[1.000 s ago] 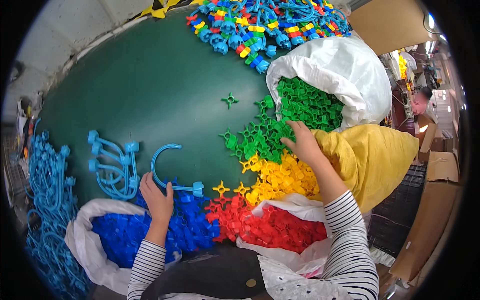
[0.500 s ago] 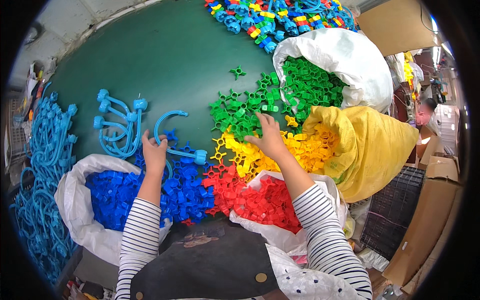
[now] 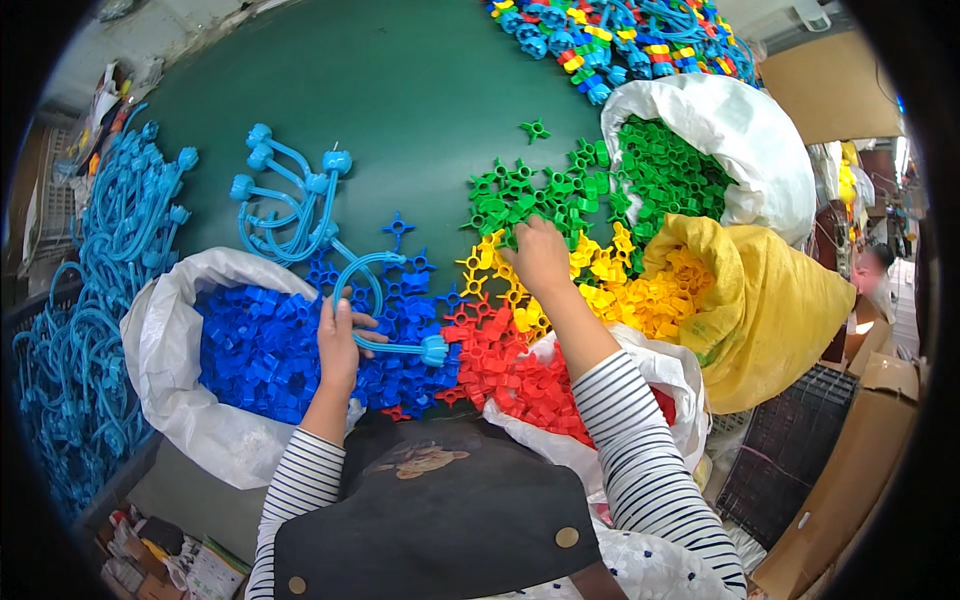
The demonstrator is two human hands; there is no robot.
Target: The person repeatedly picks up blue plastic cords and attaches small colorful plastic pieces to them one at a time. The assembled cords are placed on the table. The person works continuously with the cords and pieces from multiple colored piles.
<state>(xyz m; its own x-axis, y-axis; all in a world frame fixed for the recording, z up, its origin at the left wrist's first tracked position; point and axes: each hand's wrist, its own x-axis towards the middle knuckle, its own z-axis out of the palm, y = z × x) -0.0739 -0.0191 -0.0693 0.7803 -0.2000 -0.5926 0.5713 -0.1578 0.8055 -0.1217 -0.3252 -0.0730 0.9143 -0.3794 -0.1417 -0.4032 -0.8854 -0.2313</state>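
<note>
My left hand [image 3: 342, 345] is closed round a light blue curved tube [image 3: 395, 349] with a cup-shaped end pointing right. It hovers over loose dark blue star-shaped pieces [image 3: 408, 385] that spill from a white sack. Where green pieces [image 3: 520, 190] meet yellow pieces [image 3: 610, 265], my right hand [image 3: 545, 262] reaches down with its fingers bent together. Whatever its fingertips hold is hidden. Red pieces [image 3: 520, 375] lie close below that hand. Several more light blue tubes [image 3: 270, 215] rest on the green tabletop [image 3: 400, 100], beyond my left hand.
White sacks stand at left [image 3: 165, 360] and far right [image 3: 785, 170], and a yellow sack [image 3: 785, 300] lies at right. A heap of light blue tubes [image 3: 90, 340] fills the left edge. Assembled multicoloured pieces [image 3: 620, 45] are piled at the back. Cardboard [image 3: 850, 480] stands at right.
The view has shifted, so the table's contents sit farther right. My left hand has drawn nearer with the tube in its grip. My right hand's fingers have gone from spread to bent together.
</note>
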